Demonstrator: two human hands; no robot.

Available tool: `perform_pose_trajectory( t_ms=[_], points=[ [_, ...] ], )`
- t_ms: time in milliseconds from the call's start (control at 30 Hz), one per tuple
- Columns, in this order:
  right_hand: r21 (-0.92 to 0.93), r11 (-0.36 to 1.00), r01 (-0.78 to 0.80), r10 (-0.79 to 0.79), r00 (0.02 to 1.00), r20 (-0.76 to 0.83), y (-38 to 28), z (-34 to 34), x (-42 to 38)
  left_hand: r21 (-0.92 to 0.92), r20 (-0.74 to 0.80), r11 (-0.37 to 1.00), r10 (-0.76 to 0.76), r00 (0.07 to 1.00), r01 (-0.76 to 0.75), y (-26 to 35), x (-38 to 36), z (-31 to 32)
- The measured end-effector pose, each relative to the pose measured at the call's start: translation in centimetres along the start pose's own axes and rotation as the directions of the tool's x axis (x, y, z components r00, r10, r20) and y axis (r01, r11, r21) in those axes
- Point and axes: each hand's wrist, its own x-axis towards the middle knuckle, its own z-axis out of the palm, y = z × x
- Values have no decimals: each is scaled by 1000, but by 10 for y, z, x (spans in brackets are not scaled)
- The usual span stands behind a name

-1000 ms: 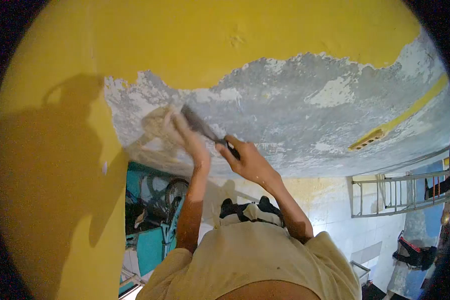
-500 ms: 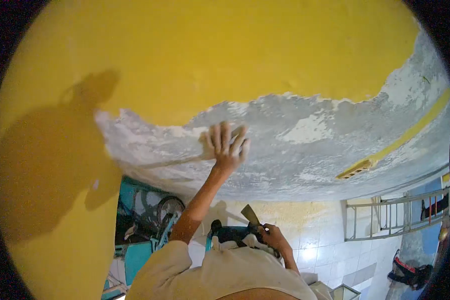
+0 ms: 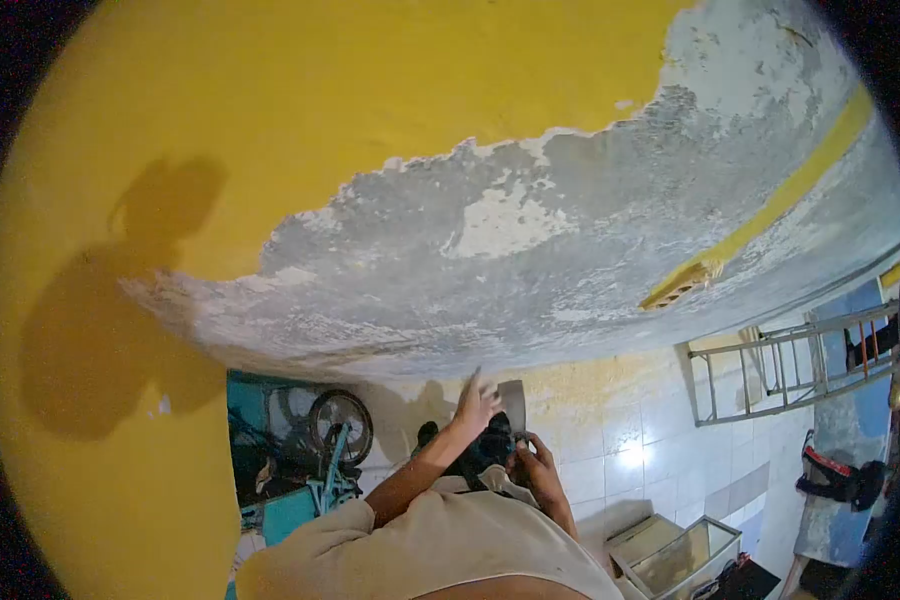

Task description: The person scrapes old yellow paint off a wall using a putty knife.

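Note:
My right hand (image 3: 538, 474) is closed round the handle of a scraper (image 3: 511, 406), whose flat blade points up towards the wall's foot. Just left of the blade, my left hand (image 3: 478, 407) is held in the air with its fingers apart and nothing in it. Beyond both hands rises a wall with yellow paint (image 3: 370, 90) above and a bare grey, patchy surface (image 3: 400, 240) below, the paint edge ragged. A yellow strip (image 3: 770, 215) crosses the grey part and ends at a small slotted piece (image 3: 676, 290).
A bicycle wheel (image 3: 341, 427) and turquoise items stand at the lower left. A metal ladder (image 3: 780, 368) is at the right. Glass-sided frames (image 3: 685, 560) stand on the tiled floor (image 3: 580, 440) at the lower right, with a dark and red bundle (image 3: 838, 470) beyond.
My left hand has come off the grey wall and down beside the scraper. The scraper blade has turned more upright. The view has shifted, so the wall appears further left.

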Motion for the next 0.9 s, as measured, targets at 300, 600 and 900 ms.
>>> perform_pose_trajectory(
  t_ms=[300,600,900],
  points=[
    [-102,995,-9,36,964,265,-21,59,38,202,218,960,147,965,-192,37,-36,-6],
    [-831,133,541,112,825,555,11,74,88,-38,-37,839,542,840,-543,53,-73,-95],
    [-653,-248,715,149,694,704,-28,101,73,-188,-471,746,503,725,-639,63,-103,-108]
  ],
)
